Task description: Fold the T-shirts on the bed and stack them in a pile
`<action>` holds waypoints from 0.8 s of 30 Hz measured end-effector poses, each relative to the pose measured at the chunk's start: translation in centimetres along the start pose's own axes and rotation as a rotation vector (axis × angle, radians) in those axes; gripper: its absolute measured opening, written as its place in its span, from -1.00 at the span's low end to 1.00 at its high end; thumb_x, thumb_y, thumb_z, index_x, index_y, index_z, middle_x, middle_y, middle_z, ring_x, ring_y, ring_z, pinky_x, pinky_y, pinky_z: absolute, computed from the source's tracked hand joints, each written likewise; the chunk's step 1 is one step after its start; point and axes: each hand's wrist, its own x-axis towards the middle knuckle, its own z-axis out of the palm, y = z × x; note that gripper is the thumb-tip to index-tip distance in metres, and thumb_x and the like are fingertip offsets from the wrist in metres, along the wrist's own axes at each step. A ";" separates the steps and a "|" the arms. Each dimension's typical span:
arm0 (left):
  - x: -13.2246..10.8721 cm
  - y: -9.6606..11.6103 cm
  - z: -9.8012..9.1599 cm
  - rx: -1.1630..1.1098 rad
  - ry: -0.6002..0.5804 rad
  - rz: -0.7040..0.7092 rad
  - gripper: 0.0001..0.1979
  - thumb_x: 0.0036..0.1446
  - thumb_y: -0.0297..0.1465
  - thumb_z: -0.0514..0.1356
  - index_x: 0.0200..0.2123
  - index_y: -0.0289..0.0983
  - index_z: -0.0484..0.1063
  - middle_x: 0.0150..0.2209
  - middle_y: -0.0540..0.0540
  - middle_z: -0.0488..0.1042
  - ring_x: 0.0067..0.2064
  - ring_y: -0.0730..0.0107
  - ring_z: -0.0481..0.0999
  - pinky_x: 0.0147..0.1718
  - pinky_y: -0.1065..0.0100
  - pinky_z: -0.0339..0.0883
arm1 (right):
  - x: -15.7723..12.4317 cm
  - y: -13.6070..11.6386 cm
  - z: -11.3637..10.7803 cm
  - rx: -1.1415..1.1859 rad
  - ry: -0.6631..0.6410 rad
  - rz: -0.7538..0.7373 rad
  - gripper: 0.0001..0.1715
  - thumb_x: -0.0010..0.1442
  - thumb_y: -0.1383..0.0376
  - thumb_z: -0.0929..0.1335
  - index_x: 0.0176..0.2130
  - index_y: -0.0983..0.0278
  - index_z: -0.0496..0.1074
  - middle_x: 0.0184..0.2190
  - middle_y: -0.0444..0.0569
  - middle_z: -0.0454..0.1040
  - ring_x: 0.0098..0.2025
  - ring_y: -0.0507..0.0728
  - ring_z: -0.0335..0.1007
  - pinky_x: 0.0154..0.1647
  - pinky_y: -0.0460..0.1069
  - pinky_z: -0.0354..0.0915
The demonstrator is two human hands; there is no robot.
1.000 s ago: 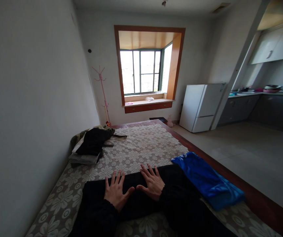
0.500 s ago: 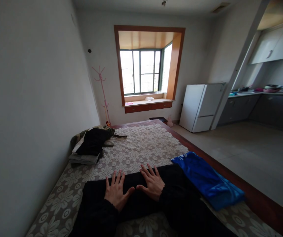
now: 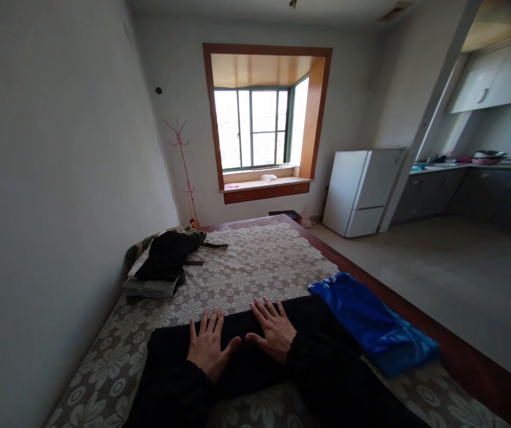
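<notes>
A black garment (image 3: 246, 342) lies spread flat across the near part of the bed. My left hand (image 3: 209, 348) rests flat on it, fingers stretched out and apart. Right beside it, my right hand (image 3: 273, 330) also lies palm down on the black cloth with fingers spread, thumb pointing toward the left hand. Both arms wear black sleeves. A folded bright blue garment (image 3: 373, 324) lies just to the right of my right hand, near the bed's right edge.
The bed (image 3: 255, 267) has a floral lace cover and a brown wooden edge. A pile of dark and grey clothes (image 3: 161, 264) sits at the far left by the wall. Beyond are a pink coat stand (image 3: 182, 172), a window, a white fridge (image 3: 362, 193) and kitchen counters.
Both hands stay flat on the black garment. Only the view has shifted slightly.
</notes>
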 end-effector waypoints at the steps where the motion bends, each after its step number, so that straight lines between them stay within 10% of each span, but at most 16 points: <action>1: 0.0 0.0 0.0 -0.001 0.000 0.001 -0.17 0.25 0.15 -0.23 0.40 -0.20 0.11 0.43 -0.15 0.02 0.45 -0.15 -0.13 0.33 -0.31 -0.32 | 0.0 0.0 0.0 -0.002 0.001 -0.002 0.06 0.27 -0.31 0.03 0.46 0.28 -0.10 0.47 0.01 -0.16 0.48 0.36 -0.53 0.39 0.38 -0.54; 24: -0.1 -0.2 -0.7 -0.026 -0.033 0.018 -0.11 0.21 0.21 -0.18 0.40 -0.25 0.09 0.44 -0.14 -0.02 0.44 -0.11 -0.07 0.35 -0.21 -0.19 | -0.1 -0.1 -0.1 -0.024 0.007 -0.005 -0.01 0.30 -0.25 0.03 0.45 0.27 -0.07 0.47 -0.02 -0.13 0.48 0.36 -0.43 0.41 0.34 -0.47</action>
